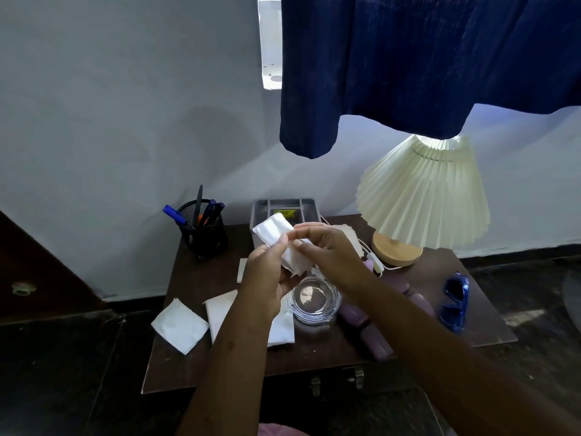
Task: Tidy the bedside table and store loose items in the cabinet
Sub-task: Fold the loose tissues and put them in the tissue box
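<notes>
1. Low in the middle of the frame, our two bare arms reach up from the bottom edge over the dark surface (314, 354).
2. Our left hand (267, 278) and our right hand (330, 250) meet in the middle of the frame. Both pinch the same white tissue (283, 239), the left from below and the right from the top edge.
3. We think we are folding this tissue small so it can go away neatly. To do it well, we should line up the edges, press the fold flat with our thumbs, and keep it up off the glass bowl (312, 298) just below our hands.
4. The tissue looks thin, soft and a bit crumpled. It bends easily, so a gentle pinch is enough. A hard pull may tear it.
5. More white tissues (179, 325) lie flat at the lower left of the surface. One pokes over the edge. They still need picking up.
6. At the right side lie blue sunglasses (456, 302), and some purple things (358, 316) sit near the bowl. We cannot tell what those are.
7. Farther back, a black pen cup (204, 234) stands at the left, a grey tray (284, 204) in the middle, and a lamp (423, 193) at the right.
8. The cabinet door is not clear to us from here.
</notes>
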Available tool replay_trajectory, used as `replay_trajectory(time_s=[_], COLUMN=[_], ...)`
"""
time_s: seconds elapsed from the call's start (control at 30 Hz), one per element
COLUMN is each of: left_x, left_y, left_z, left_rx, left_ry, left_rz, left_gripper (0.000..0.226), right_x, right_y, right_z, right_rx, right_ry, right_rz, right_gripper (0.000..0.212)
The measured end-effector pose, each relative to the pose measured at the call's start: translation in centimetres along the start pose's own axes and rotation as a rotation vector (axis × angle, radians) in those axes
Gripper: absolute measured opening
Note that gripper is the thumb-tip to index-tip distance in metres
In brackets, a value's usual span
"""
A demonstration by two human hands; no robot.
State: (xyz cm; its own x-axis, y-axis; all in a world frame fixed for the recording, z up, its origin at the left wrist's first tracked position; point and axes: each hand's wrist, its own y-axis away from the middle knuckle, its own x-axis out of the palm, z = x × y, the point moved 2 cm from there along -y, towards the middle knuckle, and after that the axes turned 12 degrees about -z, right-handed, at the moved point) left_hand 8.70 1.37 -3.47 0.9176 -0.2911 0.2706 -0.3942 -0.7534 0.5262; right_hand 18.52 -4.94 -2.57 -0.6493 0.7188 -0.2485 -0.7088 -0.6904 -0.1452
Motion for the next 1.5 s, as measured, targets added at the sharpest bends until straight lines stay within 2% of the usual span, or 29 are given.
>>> replay_trajectory(time_s=[0.07, 0.1, 0.13, 0.27, 0.33, 0.47, 0.77, 0.87, 1.0, 1.13, 1.27, 1.33, 1.43, 1.5], left_x=[-0.1, -0.1, -0.2, -0.1, -0.1, -0.1, -0.3, -0.4, -0.5, -0.7, -1.0, -1.1, -1.4, -1.7], left_y=[0.1, 0.2, 0.2, 0.2, 0.1, 0.0, 0.0, 0.0, -0.1, -0.4, -0.6, -0.7, -0.8, -0.8], left_z=[-0.1, -0.2, -0.2, 0.0, 0.1, 0.0, 0.0, -0.2, -0.4, -0.5, -0.5, -0.6, -1.1, -1.4], left_rx=[0.009, 0.015, 0.020, 0.037, 0.042, 0.041, -0.001, -0.009, -0.001, 0.000, -0.010, -0.011, -0.057, -0.083], left_ry=[-0.028, -0.044, -0.064, -0.117, -0.131, -0.129, -0.104, -0.102, -0.091, -0.083, -0.058, -0.053, 0.030, 0.096], left_rz=[-0.027, -0.037, -0.048, -0.053, -0.052, -0.042, -0.053, -0.056, -0.066, -0.075, -0.077, -0.088, -0.126, -0.146], left_gripper=[0.029, 0.032, 0.034, 0.030, 0.029, 0.027, 0.034, 0.034, 0.036, 0.038, 0.026, 0.021, 0.017, 0.018], right_x=[-0.4, -0.8, -1.5, -5.7, -6.9, -6.5, -5.2, -5.0, -4.9, -4.9, -3.2, -2.0, -0.5, -0.2], right_y=[-0.4, -0.8, -1.3, -2.9, -2.6, -2.3, -1.5, -1.5, -1.9, -2.5, -1.8, -0.9, 0.8, 1.6], right_z=[-0.3, -0.9, -1.7, -6.1, -7.4, -8.4, -9.1, -9.1, -8.3, -5.6, -1.7, 0.4, 2.1, 2.2], right_rx=[0.091, 0.123, 0.125, 0.051, 0.119, 0.134, 0.171, 0.146, 0.104, -0.023, -0.271, -0.429, -0.682, -0.789], right_ry=[-0.127, -0.104, 0.029, 0.985, 1.164, 1.199, 1.305, 1.330, 1.305, 1.136, 0.926, 0.840, 0.959, 0.989], right_rz=[0.058, 0.075, 0.080, 0.168, 0.233, 0.314, 0.407, 0.357, 0.243, -0.063, -0.225, -0.205, -0.088, -0.011], right_gripper=[0.018, 0.019, 0.020, 0.038, 0.041, 0.044, 0.074, 0.070, 0.054, 0.023, 0.024, 0.035, 0.047, 0.046])
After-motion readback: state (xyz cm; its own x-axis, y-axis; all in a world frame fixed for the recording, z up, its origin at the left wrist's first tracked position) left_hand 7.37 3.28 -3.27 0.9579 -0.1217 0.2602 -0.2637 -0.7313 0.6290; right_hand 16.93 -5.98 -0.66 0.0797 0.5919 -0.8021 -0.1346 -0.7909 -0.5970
